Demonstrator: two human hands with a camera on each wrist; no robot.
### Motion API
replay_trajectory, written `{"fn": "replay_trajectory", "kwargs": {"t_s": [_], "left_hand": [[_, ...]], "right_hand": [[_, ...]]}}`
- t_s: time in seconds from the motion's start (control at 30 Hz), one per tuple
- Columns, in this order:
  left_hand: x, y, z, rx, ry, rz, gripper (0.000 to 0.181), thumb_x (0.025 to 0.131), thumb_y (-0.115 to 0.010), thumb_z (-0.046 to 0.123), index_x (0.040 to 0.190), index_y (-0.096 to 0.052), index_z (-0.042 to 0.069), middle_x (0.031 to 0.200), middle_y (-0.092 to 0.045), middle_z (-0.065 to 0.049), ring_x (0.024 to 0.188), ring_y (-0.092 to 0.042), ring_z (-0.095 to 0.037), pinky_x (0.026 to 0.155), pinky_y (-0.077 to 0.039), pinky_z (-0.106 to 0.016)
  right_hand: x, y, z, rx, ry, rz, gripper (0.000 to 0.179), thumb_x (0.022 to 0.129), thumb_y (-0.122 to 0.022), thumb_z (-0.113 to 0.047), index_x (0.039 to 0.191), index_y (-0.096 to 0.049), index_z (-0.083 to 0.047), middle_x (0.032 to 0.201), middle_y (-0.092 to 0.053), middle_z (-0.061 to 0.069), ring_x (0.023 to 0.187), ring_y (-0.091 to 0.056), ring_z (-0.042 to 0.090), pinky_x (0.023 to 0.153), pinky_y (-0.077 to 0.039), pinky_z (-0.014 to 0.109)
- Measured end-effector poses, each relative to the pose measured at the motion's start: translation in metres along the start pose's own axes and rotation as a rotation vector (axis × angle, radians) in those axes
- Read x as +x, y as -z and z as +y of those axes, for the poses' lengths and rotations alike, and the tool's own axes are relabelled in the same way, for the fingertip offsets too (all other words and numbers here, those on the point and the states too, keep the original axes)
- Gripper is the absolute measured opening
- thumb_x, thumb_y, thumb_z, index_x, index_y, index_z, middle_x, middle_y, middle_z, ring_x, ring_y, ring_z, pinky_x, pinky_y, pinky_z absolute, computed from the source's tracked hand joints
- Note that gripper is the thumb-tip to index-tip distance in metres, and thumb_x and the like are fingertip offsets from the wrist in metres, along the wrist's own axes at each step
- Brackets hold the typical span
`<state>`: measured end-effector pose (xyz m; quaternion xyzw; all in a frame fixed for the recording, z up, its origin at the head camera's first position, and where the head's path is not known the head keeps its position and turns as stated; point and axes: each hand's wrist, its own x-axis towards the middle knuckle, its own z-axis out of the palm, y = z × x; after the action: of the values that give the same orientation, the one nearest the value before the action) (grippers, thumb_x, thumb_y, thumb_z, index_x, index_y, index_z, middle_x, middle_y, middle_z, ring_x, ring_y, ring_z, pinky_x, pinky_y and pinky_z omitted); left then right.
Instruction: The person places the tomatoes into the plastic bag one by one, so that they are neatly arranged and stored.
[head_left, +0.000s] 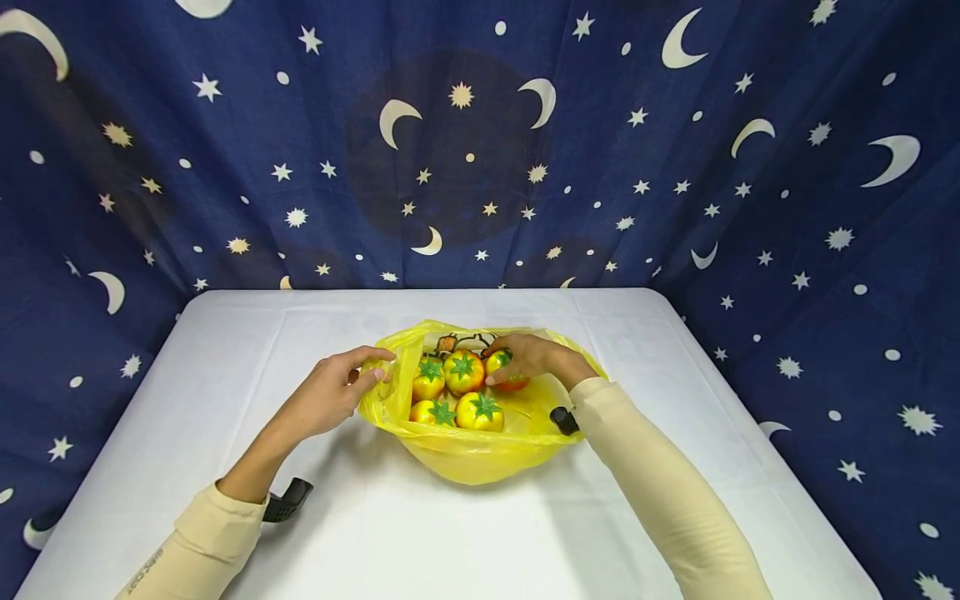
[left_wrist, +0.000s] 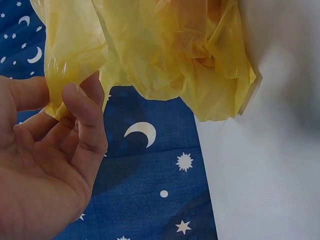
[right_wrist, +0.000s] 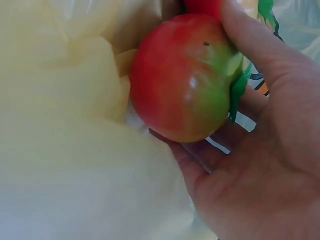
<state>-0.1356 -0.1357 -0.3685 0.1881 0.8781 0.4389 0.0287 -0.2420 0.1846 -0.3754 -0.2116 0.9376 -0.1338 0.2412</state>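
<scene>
A yellow plastic bag (head_left: 472, 458) lies wide open on the table with several red-and-yellow tomatoes (head_left: 463, 372) inside, their green leafy tops facing up. My left hand (head_left: 333, 387) pinches the bag's left rim between thumb and fingers; the left wrist view shows the gathered yellow film (left_wrist: 75, 45) in that grip. Inside the bag, at the right end of the back row, my right hand (head_left: 525, 357) holds a tomato (right_wrist: 182, 80). Close up, this tomato is red with a greenish side, and the fingers wrap around its leafy top.
Beneath the bag is a table with a white cloth (head_left: 450, 542). A dark blue curtain (head_left: 465, 125) with moons and stars hangs behind and at both sides. Black wrist-camera pieces (head_left: 287, 500) stick out from the sleeves. Part of a printed white sheet (head_left: 474, 342) shows at the bag's back.
</scene>
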Motion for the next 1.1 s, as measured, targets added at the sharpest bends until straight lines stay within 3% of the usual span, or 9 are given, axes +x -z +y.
{"fn": "replay_trajectory", "kwargs": {"t_s": [0.43, 0.7, 0.93, 1.1], "left_hand": [[0.000, -0.002, 0.001, 0.015, -0.002, 0.007, 0.030, 0.094, -0.055, 0.022, 0.124, -0.056, 0.018, 0.067, -0.051, -0.006, 0.043, -0.047, -0.019, 0.041, -0.040, -0.029], [0.000, -0.003, 0.002, -0.009, -0.009, 0.003, 0.030, 0.094, -0.055, 0.021, 0.124, -0.056, 0.016, 0.090, -0.062, -0.008, 0.047, -0.050, -0.019, 0.043, -0.043, -0.030], [0.001, -0.003, 0.001, 0.008, -0.009, 0.014, 0.030, 0.094, -0.055, 0.021, 0.123, -0.057, 0.017, 0.077, -0.057, -0.005, 0.046, -0.048, -0.018, 0.042, -0.042, -0.030], [0.001, -0.003, 0.001, 0.014, -0.004, 0.012, 0.029, 0.093, -0.056, 0.020, 0.123, -0.057, 0.018, 0.079, -0.058, -0.003, 0.045, -0.048, -0.019, 0.042, -0.042, -0.030]], "right_hand": [[0.004, -0.009, -0.001, -0.028, -0.029, 0.013, 0.061, 0.078, -0.069, -0.048, 0.129, -0.052, -0.019, 0.127, -0.051, 0.004, 0.118, -0.044, 0.024, 0.103, -0.030, 0.043], [0.002, -0.008, -0.003, -0.045, -0.029, 0.000, 0.063, 0.080, -0.066, -0.050, 0.131, -0.049, -0.018, 0.129, -0.050, 0.006, 0.119, -0.043, 0.024, 0.103, -0.030, 0.043], [-0.005, -0.001, -0.005, -0.044, -0.001, 0.033, 0.062, 0.081, -0.066, -0.047, 0.131, -0.048, -0.014, 0.128, -0.050, 0.007, 0.116, -0.045, 0.024, 0.102, -0.032, 0.042], [-0.010, 0.004, -0.008, -0.022, 0.024, 0.046, 0.062, 0.082, -0.065, -0.046, 0.130, -0.049, -0.012, 0.125, -0.052, 0.005, 0.112, -0.047, 0.022, 0.099, -0.035, 0.039]]}}
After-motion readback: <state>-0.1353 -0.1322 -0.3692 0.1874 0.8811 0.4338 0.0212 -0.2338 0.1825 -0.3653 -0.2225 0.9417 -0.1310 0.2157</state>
